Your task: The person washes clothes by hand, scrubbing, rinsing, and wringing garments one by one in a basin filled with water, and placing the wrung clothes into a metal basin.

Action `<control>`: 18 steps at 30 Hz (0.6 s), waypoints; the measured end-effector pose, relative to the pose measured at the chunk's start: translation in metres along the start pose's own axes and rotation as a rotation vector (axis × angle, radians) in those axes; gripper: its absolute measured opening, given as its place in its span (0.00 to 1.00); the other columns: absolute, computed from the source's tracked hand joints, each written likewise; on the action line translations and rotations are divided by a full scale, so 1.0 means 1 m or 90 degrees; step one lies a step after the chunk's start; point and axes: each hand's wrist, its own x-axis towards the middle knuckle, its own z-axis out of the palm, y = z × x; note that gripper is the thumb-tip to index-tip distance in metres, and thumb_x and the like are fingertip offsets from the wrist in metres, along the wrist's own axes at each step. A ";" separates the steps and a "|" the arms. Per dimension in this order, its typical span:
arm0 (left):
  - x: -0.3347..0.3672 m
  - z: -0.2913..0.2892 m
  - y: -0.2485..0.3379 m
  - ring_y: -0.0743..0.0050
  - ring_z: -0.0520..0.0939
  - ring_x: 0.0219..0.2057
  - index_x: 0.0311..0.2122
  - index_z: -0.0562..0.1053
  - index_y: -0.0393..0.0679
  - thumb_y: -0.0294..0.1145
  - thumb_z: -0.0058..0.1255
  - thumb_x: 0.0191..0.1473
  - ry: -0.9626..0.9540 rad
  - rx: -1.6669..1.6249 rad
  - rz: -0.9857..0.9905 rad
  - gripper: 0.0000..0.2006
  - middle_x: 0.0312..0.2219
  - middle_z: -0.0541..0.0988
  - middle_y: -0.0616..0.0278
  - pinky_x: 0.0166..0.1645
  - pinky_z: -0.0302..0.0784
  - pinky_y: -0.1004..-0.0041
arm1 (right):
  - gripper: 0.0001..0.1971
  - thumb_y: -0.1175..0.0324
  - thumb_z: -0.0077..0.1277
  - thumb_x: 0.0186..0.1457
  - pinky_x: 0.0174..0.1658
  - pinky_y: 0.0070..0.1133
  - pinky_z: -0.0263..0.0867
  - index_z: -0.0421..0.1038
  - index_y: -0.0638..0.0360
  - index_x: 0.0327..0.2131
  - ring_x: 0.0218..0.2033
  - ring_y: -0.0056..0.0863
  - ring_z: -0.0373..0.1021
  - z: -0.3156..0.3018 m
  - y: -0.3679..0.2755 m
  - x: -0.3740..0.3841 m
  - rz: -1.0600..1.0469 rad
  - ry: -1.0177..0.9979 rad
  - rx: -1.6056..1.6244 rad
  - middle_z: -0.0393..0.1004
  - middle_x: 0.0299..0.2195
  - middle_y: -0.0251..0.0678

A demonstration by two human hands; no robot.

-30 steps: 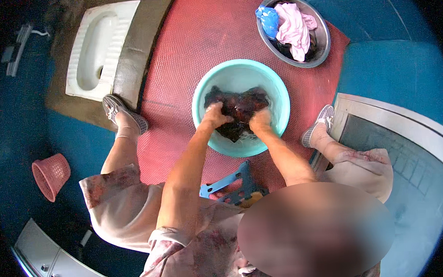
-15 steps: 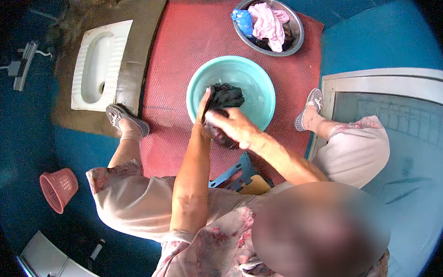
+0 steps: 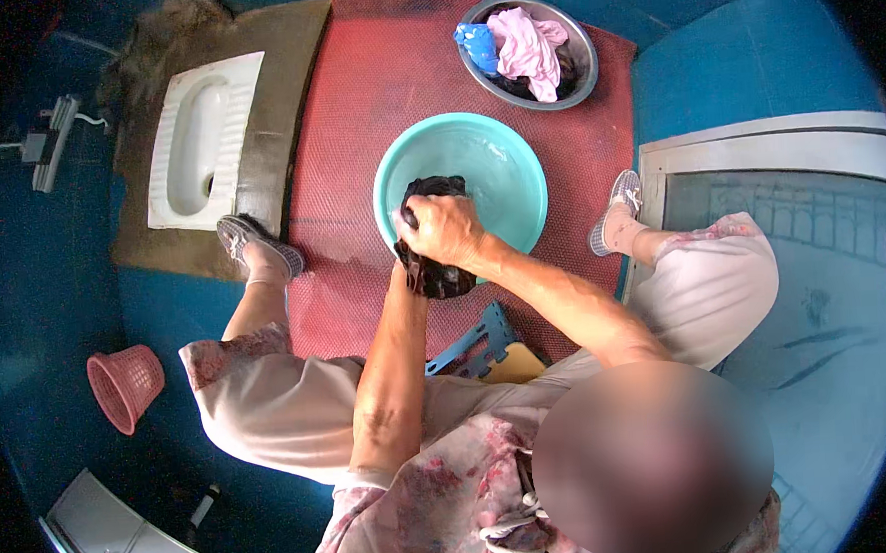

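Observation:
A wet black cloth garment (image 3: 437,279) is bunched between my hands over the near left part of a turquoise basin (image 3: 530,187) holding water. My right hand (image 3: 443,228) is closed in a fist round the cloth, seen from its back. My left hand (image 3: 398,222) is under and beside it, largely covered by the cloth, with only a strip of skin showing at the edge. Part of the cloth hangs over my left wrist, and another part sticks out beyond my right knuckles above the water.
The basin stands on a red textured mat (image 3: 340,132). A metal basin (image 3: 589,69) with pink, blue and dark clothes is at the far right. A squat toilet (image 3: 205,139) lies left, a pink basket (image 3: 126,388) lower left. A blue plastic stool (image 3: 472,345) is below me.
My right hand has shifted left and closed over the cloth. The cloth part that lay spread in the basin is now gathered up into the bunch around my left hand.

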 end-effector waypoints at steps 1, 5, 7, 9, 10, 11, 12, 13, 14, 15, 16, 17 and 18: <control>0.000 0.002 0.000 0.65 0.76 0.37 0.41 0.70 0.42 0.34 0.42 0.53 0.020 -0.067 -0.009 0.12 0.34 0.75 0.55 0.44 0.73 0.67 | 0.17 0.55 0.47 0.49 0.25 0.37 0.69 0.70 0.59 0.17 0.19 0.44 0.71 0.002 0.006 0.006 0.041 -0.003 -0.019 0.72 0.17 0.46; 0.009 0.020 -0.006 0.63 0.77 0.37 0.43 0.69 0.39 0.40 0.42 0.53 0.128 -0.110 -0.097 0.17 0.36 0.75 0.55 0.44 0.73 0.66 | 0.18 0.55 0.45 0.51 0.34 0.39 0.67 0.72 0.61 0.21 0.26 0.49 0.71 0.000 0.095 0.014 0.291 -0.124 -0.135 0.73 0.21 0.48; 0.025 -0.012 -0.005 0.60 0.76 0.40 0.46 0.68 0.38 0.51 0.47 0.50 0.233 0.093 -0.146 0.26 0.41 0.74 0.55 0.47 0.71 0.63 | 0.17 0.54 0.44 0.53 0.37 0.38 0.66 0.72 0.60 0.28 0.31 0.49 0.71 0.006 0.123 0.004 0.363 -0.183 -0.159 0.73 0.27 0.50; 0.027 0.014 -0.009 0.61 0.76 0.39 0.46 0.68 0.37 0.48 0.50 0.49 0.276 0.203 -0.090 0.25 0.40 0.75 0.55 0.45 0.71 0.65 | 0.16 0.55 0.43 0.54 0.39 0.38 0.66 0.70 0.59 0.32 0.33 0.50 0.70 0.007 0.154 -0.014 0.423 -0.164 -0.173 0.73 0.31 0.53; 0.018 0.023 -0.004 0.62 0.76 0.38 0.45 0.68 0.37 0.45 0.53 0.48 0.332 0.317 -0.016 0.24 0.38 0.75 0.56 0.44 0.72 0.67 | 0.17 0.55 0.45 0.53 0.42 0.38 0.64 0.67 0.57 0.39 0.38 0.50 0.67 0.011 0.155 -0.021 0.385 -0.146 -0.124 0.69 0.38 0.53; 0.028 -0.002 -0.016 0.65 0.76 0.37 0.46 0.67 0.36 0.40 0.56 0.46 0.309 0.375 0.084 0.24 0.35 0.75 0.56 0.44 0.71 0.70 | 0.20 0.56 0.46 0.53 0.46 0.38 0.62 0.64 0.54 0.46 0.43 0.50 0.65 0.017 0.155 -0.027 0.347 -0.128 -0.075 0.66 0.45 0.53; 0.033 -0.030 -0.021 0.60 0.76 0.38 0.53 0.60 0.34 0.36 0.59 0.44 0.289 0.509 0.169 0.33 0.39 0.73 0.53 0.45 0.71 0.68 | 0.20 0.56 0.46 0.53 0.46 0.38 0.62 0.64 0.54 0.46 0.43 0.50 0.65 0.026 0.146 -0.029 0.336 -0.134 -0.065 0.66 0.45 0.53; 0.032 -0.018 -0.029 0.53 0.75 0.40 0.56 0.54 0.37 0.37 0.60 0.40 0.377 0.725 0.184 0.39 0.43 0.69 0.48 0.46 0.71 0.66 | 0.24 0.56 0.47 0.52 0.48 0.40 0.59 0.59 0.51 0.51 0.47 0.50 0.60 0.030 0.153 -0.038 0.300 -0.134 -0.149 0.59 0.50 0.50; 0.029 -0.007 -0.037 0.47 0.74 0.43 0.59 0.48 0.39 0.37 0.62 0.36 0.462 0.943 0.199 0.47 0.47 0.66 0.42 0.47 0.71 0.64 | 0.29 0.56 0.48 0.51 0.50 0.42 0.56 0.53 0.47 0.56 0.52 0.49 0.54 0.034 0.161 -0.047 0.263 -0.136 -0.233 0.52 0.56 0.47; 0.026 -0.001 -0.031 0.47 0.74 0.43 0.59 0.48 0.39 0.37 0.62 0.36 0.464 0.946 0.190 0.47 0.47 0.66 0.42 0.47 0.71 0.64 | 0.34 0.57 0.49 0.49 0.53 0.44 0.52 0.48 0.45 0.59 0.55 0.49 0.48 0.034 0.150 -0.046 0.302 -0.216 -0.267 0.48 0.57 0.46; 0.025 0.009 -0.027 0.44 0.73 0.43 0.61 0.45 0.46 0.34 0.61 0.37 0.415 1.049 0.086 0.47 0.48 0.64 0.41 0.47 0.71 0.62 | 0.35 0.54 0.47 0.50 0.55 0.45 0.48 0.46 0.48 0.60 0.59 0.50 0.43 0.040 0.150 -0.049 0.323 -0.276 -0.296 0.44 0.60 0.47; 0.027 0.014 -0.027 0.40 0.72 0.43 0.62 0.41 0.53 0.31 0.59 0.37 0.359 1.145 -0.021 0.49 0.49 0.62 0.40 0.47 0.71 0.59 | 0.36 0.52 0.45 0.51 0.56 0.45 0.45 0.44 0.49 0.61 0.60 0.50 0.39 0.046 0.152 -0.048 0.347 -0.339 -0.325 0.41 0.61 0.47; 0.029 0.008 -0.026 0.40 0.72 0.43 0.62 0.41 0.53 0.31 0.59 0.37 0.366 1.145 -0.026 0.49 0.49 0.62 0.40 0.47 0.71 0.59 | 0.36 0.50 0.42 0.52 0.57 0.44 0.42 0.42 0.49 0.61 0.62 0.49 0.34 0.054 0.151 -0.045 0.362 -0.405 -0.350 0.37 0.62 0.46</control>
